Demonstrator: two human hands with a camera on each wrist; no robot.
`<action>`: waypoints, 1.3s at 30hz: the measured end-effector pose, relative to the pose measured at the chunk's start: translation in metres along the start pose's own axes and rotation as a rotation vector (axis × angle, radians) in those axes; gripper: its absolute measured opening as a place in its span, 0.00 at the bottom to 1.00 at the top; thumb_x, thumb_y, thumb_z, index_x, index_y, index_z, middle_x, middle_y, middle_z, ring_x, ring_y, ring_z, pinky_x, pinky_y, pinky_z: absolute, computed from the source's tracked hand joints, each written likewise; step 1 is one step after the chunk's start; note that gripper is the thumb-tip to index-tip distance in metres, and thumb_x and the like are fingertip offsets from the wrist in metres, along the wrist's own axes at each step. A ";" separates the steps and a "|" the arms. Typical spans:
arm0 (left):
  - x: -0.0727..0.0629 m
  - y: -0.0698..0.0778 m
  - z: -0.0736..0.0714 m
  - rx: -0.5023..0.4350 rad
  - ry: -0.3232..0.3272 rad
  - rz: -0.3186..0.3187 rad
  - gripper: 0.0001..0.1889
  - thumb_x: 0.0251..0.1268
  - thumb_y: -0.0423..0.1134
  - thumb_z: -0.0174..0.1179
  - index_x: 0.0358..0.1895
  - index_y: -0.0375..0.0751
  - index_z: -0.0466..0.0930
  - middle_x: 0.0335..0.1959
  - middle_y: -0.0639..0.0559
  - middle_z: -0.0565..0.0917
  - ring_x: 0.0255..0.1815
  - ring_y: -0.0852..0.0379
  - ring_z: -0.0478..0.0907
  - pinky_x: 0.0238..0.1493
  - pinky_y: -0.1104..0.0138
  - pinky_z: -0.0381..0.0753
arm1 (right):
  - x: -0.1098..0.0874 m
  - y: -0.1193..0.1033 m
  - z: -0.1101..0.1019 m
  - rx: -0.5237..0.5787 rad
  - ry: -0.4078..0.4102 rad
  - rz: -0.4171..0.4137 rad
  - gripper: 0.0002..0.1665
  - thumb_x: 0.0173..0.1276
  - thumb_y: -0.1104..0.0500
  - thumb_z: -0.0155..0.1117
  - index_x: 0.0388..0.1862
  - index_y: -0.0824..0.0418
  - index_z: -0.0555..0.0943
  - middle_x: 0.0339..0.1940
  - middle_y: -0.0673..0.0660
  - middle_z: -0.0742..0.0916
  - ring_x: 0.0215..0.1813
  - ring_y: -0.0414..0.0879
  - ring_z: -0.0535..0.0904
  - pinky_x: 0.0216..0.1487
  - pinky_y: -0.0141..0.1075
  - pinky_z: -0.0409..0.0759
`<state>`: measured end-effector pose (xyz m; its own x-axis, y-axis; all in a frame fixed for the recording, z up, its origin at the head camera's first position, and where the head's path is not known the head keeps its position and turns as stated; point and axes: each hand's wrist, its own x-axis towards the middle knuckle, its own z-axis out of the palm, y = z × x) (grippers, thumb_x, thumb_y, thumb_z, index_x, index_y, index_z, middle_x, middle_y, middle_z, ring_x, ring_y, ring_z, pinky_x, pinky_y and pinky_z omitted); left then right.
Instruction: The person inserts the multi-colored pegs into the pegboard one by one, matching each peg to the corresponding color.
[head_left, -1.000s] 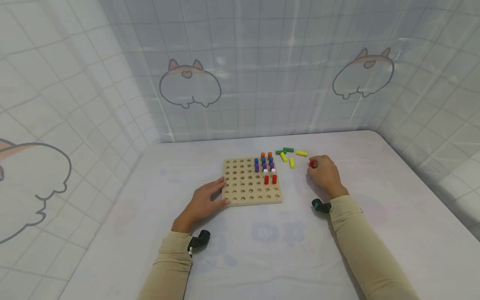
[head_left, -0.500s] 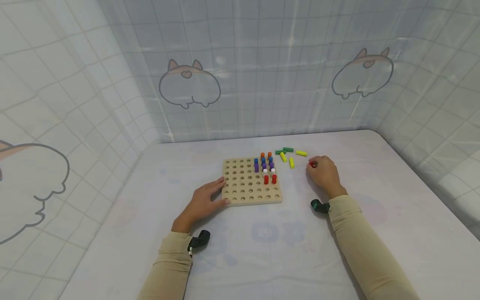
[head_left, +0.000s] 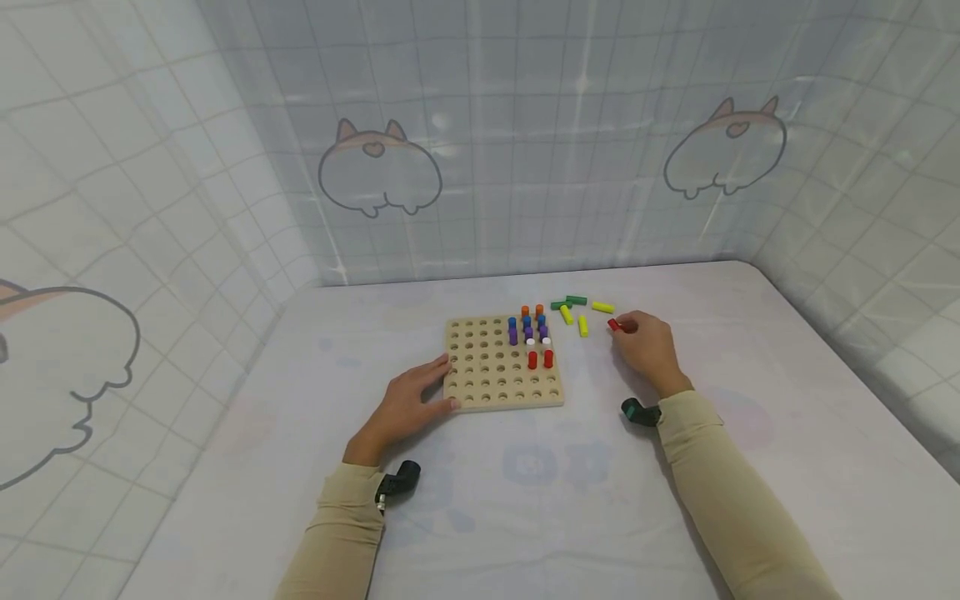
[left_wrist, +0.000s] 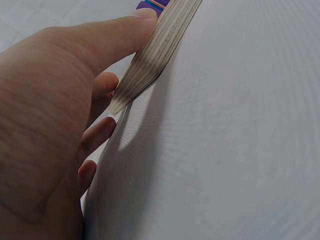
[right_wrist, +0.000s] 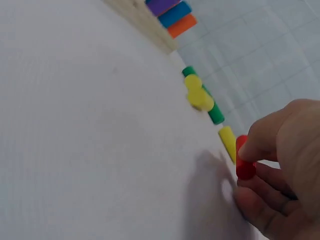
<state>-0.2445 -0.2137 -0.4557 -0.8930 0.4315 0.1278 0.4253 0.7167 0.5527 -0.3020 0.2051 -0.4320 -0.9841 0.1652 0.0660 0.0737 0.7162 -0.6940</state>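
Observation:
My left hand [head_left: 409, 403] rests at the left side of a wooden pegboard [head_left: 485, 384], fingertips touching its left edge and thumb at the near-left corner. In the left wrist view the thumb [left_wrist: 117, 40] lies along the board's layered edge [left_wrist: 162, 45], its fingers fairly straight. To the right of the board, my right hand [head_left: 649, 350] pinches a red peg [head_left: 613, 324] between thumb and fingers. The right wrist view shows this red peg [right_wrist: 245, 159] just above the table. Orange, blue, purple, white and red pegs [head_left: 548, 359] stand upright in the board's right-hand columns.
Loose yellow pegs [head_left: 583, 326] and two green pegs [head_left: 576, 300] lie on the white-covered table [head_left: 525, 500] beyond the board's right corner. Printed curtains [head_left: 540, 192] surround the table at the back and sides.
The red peg has turned in my right fingers and now sticks out to the left. My right hand has shifted slightly left; the left hand stays at the board.

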 end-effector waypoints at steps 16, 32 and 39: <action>-0.001 0.002 -0.003 0.007 -0.006 0.007 0.40 0.65 0.57 0.65 0.76 0.42 0.65 0.78 0.53 0.62 0.76 0.41 0.60 0.73 0.42 0.56 | -0.005 -0.020 0.006 0.344 -0.160 0.116 0.26 0.74 0.55 0.60 0.69 0.57 0.75 0.58 0.62 0.81 0.48 0.54 0.82 0.47 0.38 0.84; -0.002 0.004 -0.004 0.000 -0.008 -0.005 0.40 0.65 0.57 0.65 0.76 0.43 0.65 0.78 0.55 0.62 0.76 0.42 0.59 0.73 0.42 0.56 | -0.011 -0.031 0.013 0.515 -0.241 0.117 0.28 0.75 0.56 0.62 0.73 0.51 0.74 0.58 0.61 0.80 0.49 0.54 0.83 0.49 0.38 0.85; -0.002 0.005 -0.005 -0.005 -0.003 0.007 0.40 0.66 0.57 0.64 0.76 0.42 0.65 0.78 0.54 0.62 0.76 0.42 0.60 0.73 0.42 0.56 | -0.014 -0.038 0.013 0.634 -0.284 0.117 0.27 0.75 0.59 0.62 0.71 0.59 0.74 0.60 0.63 0.78 0.52 0.55 0.82 0.52 0.39 0.84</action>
<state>-0.2414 -0.2141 -0.4490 -0.8898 0.4379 0.1286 0.4304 0.7112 0.5559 -0.2927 0.1667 -0.4156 -0.9859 -0.0284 -0.1648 0.1585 0.1569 -0.9748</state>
